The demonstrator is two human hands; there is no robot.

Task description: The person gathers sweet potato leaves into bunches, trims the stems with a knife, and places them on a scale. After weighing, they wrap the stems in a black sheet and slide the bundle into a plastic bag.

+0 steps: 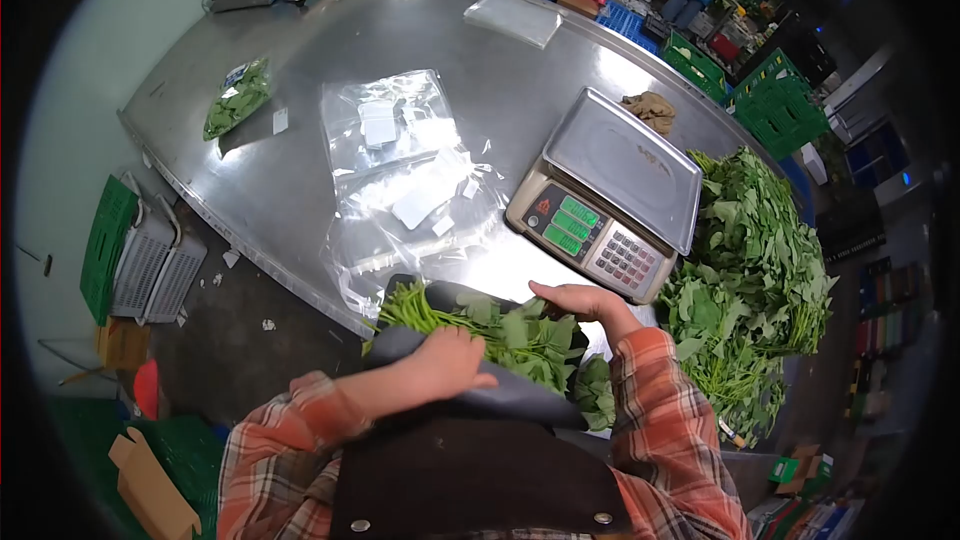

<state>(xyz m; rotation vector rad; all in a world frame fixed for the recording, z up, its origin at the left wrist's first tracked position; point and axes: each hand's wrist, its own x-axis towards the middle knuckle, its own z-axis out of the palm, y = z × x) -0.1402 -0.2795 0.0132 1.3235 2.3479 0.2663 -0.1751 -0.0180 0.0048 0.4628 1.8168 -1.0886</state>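
A bunch of leafy greens (510, 338) lies in a dark grey, curved holder (520, 398) at the table's near edge, stems to the left and leaves to the right. My left hand (445, 362) rests over the stems with its fingers curled into them and its thumb pointing right. At the leafy end, my right hand (578, 302) is held beside the bunch, fingers stretched out, with nothing seen in its grasp. A few leaves (596, 392) hang past the holder's right end.
A digital scale (610, 205) stands just beyond my right hand, with a large heap of greens (750, 260) right of it. Clear plastic bags (400, 170) with white labels (378, 125) lie mid-table. A filled bag of leaves (238, 100) sits far left. Crates (775, 105) stand behind.
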